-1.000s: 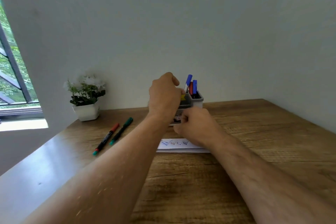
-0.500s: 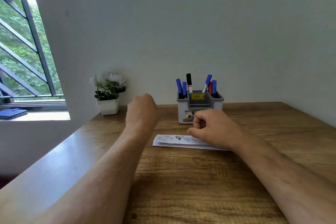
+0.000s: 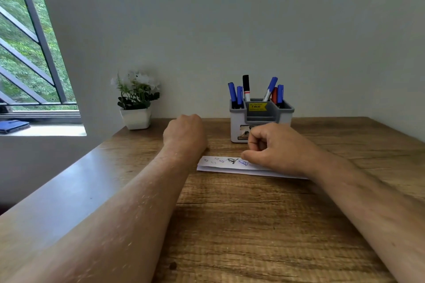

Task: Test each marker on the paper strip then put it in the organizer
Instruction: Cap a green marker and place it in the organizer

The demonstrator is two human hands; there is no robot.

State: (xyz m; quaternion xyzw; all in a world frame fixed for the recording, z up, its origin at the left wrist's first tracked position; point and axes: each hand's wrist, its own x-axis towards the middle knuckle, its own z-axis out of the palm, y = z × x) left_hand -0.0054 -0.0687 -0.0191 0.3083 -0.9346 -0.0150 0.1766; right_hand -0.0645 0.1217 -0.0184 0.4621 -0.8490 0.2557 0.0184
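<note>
Neither hand holds a marker: the left hand (image 3: pixel 185 132) is curled into an empty fist on the table (image 3: pixel 253 225), while the right hand (image 3: pixel 273 147) rests on the paper strip (image 3: pixel 220 164), fingers curled with the thumb down on the sheet; whether it pinches the paper I cannot tell. A second ago the left hand was up at the organizer (image 3: pixel 261 119); now it has dropped back beside the strip. The organizer stands just behind the right hand and holds six markers upright: a black-capped marker (image 3: pixel 246 87), four blue and one red. That marker's drop looks finished. The strip carries small blue marks and one black scribble. No loose markers show in this view, so any remaining ones lie out of frame.
</note>
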